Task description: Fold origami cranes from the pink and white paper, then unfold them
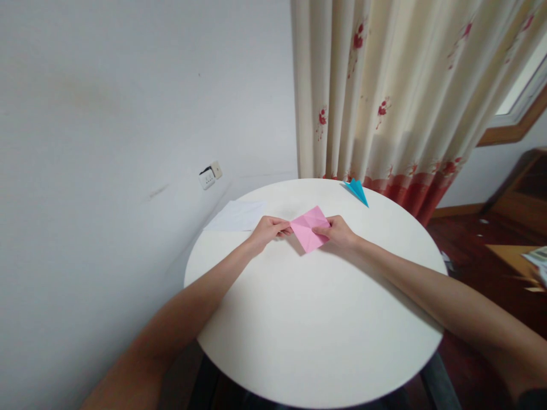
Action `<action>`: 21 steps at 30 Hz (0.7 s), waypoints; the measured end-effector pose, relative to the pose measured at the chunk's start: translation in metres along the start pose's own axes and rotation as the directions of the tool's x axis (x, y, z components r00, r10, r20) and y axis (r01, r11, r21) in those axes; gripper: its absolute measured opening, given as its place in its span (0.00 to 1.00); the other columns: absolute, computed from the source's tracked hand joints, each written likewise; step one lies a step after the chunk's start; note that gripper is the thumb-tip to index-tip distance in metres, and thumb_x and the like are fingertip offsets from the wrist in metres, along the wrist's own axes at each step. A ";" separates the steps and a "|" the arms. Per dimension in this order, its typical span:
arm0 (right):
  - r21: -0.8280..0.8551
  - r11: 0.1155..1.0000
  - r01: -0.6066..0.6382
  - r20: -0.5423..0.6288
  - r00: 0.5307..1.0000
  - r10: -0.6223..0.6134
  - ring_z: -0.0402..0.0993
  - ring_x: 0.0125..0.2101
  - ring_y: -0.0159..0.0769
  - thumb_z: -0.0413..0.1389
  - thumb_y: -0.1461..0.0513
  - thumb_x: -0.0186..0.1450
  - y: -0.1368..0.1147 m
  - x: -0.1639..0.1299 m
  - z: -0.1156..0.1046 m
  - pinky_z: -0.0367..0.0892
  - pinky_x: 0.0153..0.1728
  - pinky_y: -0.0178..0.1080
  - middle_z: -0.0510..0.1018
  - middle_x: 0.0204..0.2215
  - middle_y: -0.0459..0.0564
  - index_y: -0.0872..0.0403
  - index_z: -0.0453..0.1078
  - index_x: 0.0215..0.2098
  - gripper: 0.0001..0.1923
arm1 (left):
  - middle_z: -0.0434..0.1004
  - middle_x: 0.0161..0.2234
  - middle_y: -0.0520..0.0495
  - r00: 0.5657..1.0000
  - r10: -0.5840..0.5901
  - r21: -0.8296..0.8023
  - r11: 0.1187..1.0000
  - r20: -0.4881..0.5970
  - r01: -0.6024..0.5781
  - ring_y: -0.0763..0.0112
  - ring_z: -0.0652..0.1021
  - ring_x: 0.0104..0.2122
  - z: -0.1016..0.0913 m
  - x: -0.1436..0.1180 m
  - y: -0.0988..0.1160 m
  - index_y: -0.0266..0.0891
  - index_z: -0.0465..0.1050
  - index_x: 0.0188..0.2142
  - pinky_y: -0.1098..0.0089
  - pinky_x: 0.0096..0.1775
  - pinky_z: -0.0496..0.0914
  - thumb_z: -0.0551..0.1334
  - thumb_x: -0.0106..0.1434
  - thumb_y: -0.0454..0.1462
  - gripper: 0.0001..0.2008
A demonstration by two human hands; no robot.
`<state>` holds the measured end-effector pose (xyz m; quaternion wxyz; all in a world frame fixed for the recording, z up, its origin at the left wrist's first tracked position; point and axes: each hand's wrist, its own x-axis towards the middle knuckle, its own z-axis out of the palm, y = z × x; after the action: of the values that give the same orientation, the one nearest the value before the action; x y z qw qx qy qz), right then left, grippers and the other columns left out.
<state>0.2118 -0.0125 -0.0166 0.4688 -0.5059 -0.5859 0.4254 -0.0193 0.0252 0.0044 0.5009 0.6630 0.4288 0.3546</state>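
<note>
– What have the hands got?
– A pink paper (309, 228), folded square, on the round white table (316, 330). The left hand (268, 230) pinches its left corner; the right hand (338, 232) grips the right edge.
– And behind?
– A blue folded piece (357, 191), possibly a paper plane

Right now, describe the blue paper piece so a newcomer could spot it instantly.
Start at the round white table and go to its far edge by the flowered curtain. The blue folded paper lies there, pointed and small, apart from the pink paper and white sheet; it is the only blue thing.
</note>
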 end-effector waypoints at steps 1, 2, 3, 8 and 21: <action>-0.001 1.000 -0.001 0.003 1.000 0.001 0.61 0.21 0.29 0.63 0.55 0.48 0.000 0.000 0.000 0.55 0.20 0.33 0.70 0.19 0.49 0.64 0.72 0.24 0.17 | 0.81 0.33 0.40 1.000 0.008 0.008 1.000 0.001 -0.008 0.71 0.76 0.30 0.000 0.000 0.000 0.35 0.80 0.34 0.72 0.32 0.67 0.66 0.54 0.45 0.15; -0.002 1.000 -0.001 0.005 1.000 0.001 0.61 0.21 0.29 0.63 0.55 0.48 0.001 0.000 0.000 0.55 0.20 0.33 0.71 0.19 0.49 0.64 0.72 0.24 0.17 | 0.81 0.33 0.40 1.000 0.015 0.014 1.000 0.001 -0.015 0.71 0.76 0.30 0.000 0.000 0.001 0.35 0.80 0.33 0.72 0.32 0.67 0.66 0.54 0.45 0.15; -0.004 1.000 -0.002 0.005 1.000 0.002 0.61 0.21 0.29 0.63 0.55 0.48 0.001 0.000 0.000 0.55 0.20 0.33 0.70 0.19 0.48 0.64 0.72 0.24 0.17 | 0.81 0.33 0.40 1.000 0.019 0.021 1.000 0.000 -0.019 0.71 0.76 0.30 0.000 0.000 0.001 0.35 0.80 0.33 0.73 0.32 0.67 0.65 0.54 0.46 0.15; -0.008 1.000 -0.014 0.014 1.000 0.014 0.61 0.20 0.28 0.63 0.56 0.48 0.002 0.000 -0.001 0.54 0.20 0.33 0.70 0.18 0.48 0.63 0.72 0.23 0.16 | 0.80 0.33 0.40 0.998 -0.035 0.079 0.996 0.058 0.030 0.72 0.76 0.29 -0.006 0.000 0.004 0.34 0.79 0.31 0.72 0.33 0.68 0.66 0.54 0.47 0.17; -0.049 0.999 -0.001 0.158 0.987 0.009 0.59 0.20 0.27 0.63 0.54 0.51 0.003 -0.006 0.008 0.53 0.20 0.32 0.69 0.18 0.46 0.63 0.74 0.25 0.17 | 0.77 0.25 0.46 0.978 0.068 0.138 0.986 0.195 -0.096 0.70 0.73 0.24 0.013 -0.010 -0.001 0.29 0.79 0.31 0.72 0.26 0.61 0.67 0.52 0.49 0.21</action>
<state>0.2048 -0.0182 -0.0222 0.4074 -0.4835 -0.6300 0.4509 -0.0113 0.0113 -0.0004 0.4741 0.7460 0.3764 0.2777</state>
